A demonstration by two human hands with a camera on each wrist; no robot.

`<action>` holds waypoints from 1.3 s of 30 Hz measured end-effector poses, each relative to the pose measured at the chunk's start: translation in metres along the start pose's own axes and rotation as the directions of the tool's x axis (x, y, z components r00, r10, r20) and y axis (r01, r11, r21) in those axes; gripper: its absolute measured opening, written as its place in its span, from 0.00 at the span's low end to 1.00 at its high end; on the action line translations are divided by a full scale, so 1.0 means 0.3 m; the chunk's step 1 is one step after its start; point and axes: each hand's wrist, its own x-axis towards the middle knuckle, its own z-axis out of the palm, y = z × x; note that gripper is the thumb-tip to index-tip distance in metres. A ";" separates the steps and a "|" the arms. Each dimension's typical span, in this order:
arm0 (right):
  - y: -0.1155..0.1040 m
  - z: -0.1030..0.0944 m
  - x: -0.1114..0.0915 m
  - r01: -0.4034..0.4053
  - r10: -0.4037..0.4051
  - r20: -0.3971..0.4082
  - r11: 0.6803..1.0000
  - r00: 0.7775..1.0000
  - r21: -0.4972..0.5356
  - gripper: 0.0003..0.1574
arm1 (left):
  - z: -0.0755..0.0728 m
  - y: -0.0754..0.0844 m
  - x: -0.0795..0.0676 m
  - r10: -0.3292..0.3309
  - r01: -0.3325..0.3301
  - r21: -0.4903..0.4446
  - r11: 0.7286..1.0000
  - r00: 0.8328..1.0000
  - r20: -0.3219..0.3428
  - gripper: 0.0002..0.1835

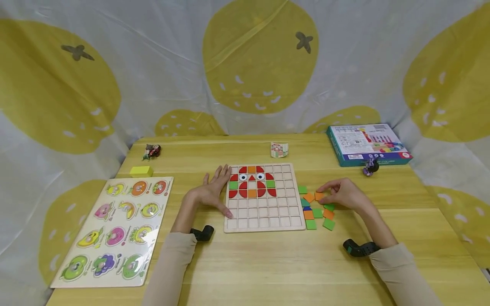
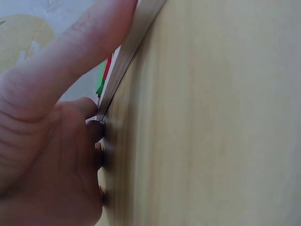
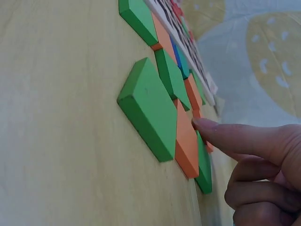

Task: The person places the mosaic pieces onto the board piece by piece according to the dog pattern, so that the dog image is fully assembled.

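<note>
A wooden grid board (image 1: 264, 212) lies in the middle of the table. Red, orange, green and eye-printed tiles fill part of its upper left, forming a pattern. My left hand (image 1: 212, 191) spreads along the board's left side, thumb on the lower edge and fingers by the upper corner; in the left wrist view the thumb (image 2: 70, 52) reaches over the board's rim (image 2: 129, 52). To the right of the board, my right hand (image 1: 346, 195) pinches an orange square tile (image 1: 319, 196) between thumb and forefinger, at the loose pile. A green tile (image 3: 148, 110) lies nearest the right wrist camera.
At left lies a fruit puzzle board (image 1: 126, 225), with a yellow block (image 1: 141, 171) and a small figurine (image 1: 152, 151) beyond it. A patterned card (image 1: 279, 149) lies behind the grid board. A box (image 1: 369, 144) and a dark figurine (image 1: 370, 166) stand at back right.
</note>
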 end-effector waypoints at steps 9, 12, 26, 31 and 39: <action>-0.027 0.026 0.029 0.042 -0.041 0.035 0.999 0.999 -0.017 0.25 | -0.008 0.002 -0.003 -0.003 0.003 -0.010 1.000 1.000 -0.002 0.82; -0.043 0.037 0.046 0.046 -0.045 0.026 0.998 0.999 -0.039 0.24 | -0.011 0.004 -0.005 -0.006 0.006 -0.009 1.000 1.000 -0.002 0.82; -0.092 0.043 0.139 -0.069 0.068 -0.028 0.998 0.997 -0.013 0.18 | -0.005 0.008 -0.005 -0.006 0.006 -0.016 1.000 1.000 -0.002 0.82; -0.074 0.026 0.153 -0.070 0.068 -0.098 0.997 0.993 -0.014 0.20 | -0.002 0.010 -0.005 -0.009 0.009 -0.016 1.000 1.000 0.001 0.82; -0.061 0.014 0.151 -0.067 0.067 -0.039 0.998 0.997 -0.006 0.27 | 0.000 0.010 -0.001 -0.003 0.003 -0.019 1.000 1.000 0.001 0.82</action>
